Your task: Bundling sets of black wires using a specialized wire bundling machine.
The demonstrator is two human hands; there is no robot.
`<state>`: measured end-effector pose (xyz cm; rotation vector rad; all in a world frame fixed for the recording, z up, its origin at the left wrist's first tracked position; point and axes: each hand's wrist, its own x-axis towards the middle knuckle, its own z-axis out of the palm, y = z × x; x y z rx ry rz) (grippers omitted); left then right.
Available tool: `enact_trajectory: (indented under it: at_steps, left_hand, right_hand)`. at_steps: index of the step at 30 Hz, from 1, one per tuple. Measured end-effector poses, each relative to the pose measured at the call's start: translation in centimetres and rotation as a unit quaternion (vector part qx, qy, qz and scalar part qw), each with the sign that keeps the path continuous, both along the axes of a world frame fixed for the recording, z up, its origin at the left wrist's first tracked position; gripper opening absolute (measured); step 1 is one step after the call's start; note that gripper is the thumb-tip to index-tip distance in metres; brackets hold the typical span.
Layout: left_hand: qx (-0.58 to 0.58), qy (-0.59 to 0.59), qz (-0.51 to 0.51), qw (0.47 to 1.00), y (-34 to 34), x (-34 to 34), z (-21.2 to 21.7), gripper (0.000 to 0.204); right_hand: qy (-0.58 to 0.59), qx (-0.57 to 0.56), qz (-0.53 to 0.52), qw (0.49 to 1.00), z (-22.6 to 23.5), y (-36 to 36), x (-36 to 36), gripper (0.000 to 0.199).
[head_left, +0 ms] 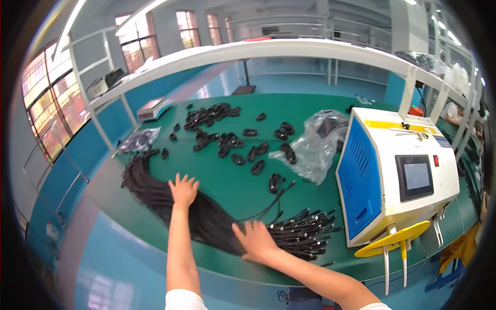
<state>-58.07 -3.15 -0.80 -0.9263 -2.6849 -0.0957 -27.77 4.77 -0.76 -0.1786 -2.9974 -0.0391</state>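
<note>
Spread, unclenched, my left hand [184,191] and right hand [257,243] rest on the cable bundle [213,219]; likely limp, weighty, best held between them.

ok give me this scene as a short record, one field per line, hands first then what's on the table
left hand: spread on the upper edge of the black cable bundle
right hand: open on the bundle near its connector ends
bundle: long, lying lengthwise across the near side of the green table
beyond the bundle: scattered coiled black cables
bags: a clear plastic bag left of the machine; a smaller one at far left
machine: white and blue benchtop unit with touchscreen, on the right
</note>
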Motion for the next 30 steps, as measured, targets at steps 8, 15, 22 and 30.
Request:
enact_trajectory:
  at_steps: [8, 15, 22, 30]
  left_hand:
    - [-0.099, -0.078, 0.07, 0.99, -1.8, -4.4, -3.2, 0.043]
    - [-0.159, -0.133, 0.162, 0.965, -6.2, -1.9, -1.9, 0.043]
    - [-0.021, 0.028, 0.177, 0.984, -9.2, 1.1, -3.8, 0.037]
    - [0.388, -0.067, -0.212, 0.895, -7.7, 21.2, 0.4, 0.021]
  right_hand:
    - [-0.024, -0.101, 0.022, 0.994, -1.3, 1.2, 0.2, 0.092]
    - [0.007, -0.108, 0.08, 0.991, -0.7, 3.0, 0.5, 0.087]
    - [0.011, -0.103, 0.112, 0.988, -0.4, 1.8, 0.7, 0.087]
    - [0.261, -0.152, 0.068, 0.951, 0.5, -3.0, 9.3, 0.074]
